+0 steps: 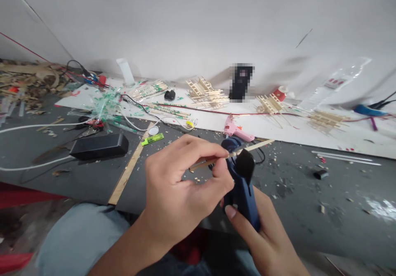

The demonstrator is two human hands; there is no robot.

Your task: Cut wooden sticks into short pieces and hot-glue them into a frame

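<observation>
My left hand (182, 185) pinches a thin wooden stick (260, 145) between thumb and fingertips. The stick runs from the left of my fingers, up and right across the head of a dark blue hand tool (241, 204). My right hand (262, 230) is wrapped around this tool's body, its thumb along the near side. A black piece (246, 165) sits on the tool's upper end, and a rounded blue part lies behind it. The tool's exact kind cannot be told, and my left fingers cover part of its head.
Behind my hands lie a pink glue gun (236, 130), small stick frames (207, 92), printed stick packs (148, 89) and a black phone-like object (241, 82). To the left are a black box (99, 146), a yellow-green lighter (152, 139), a wooden strip (131, 168) and white cables.
</observation>
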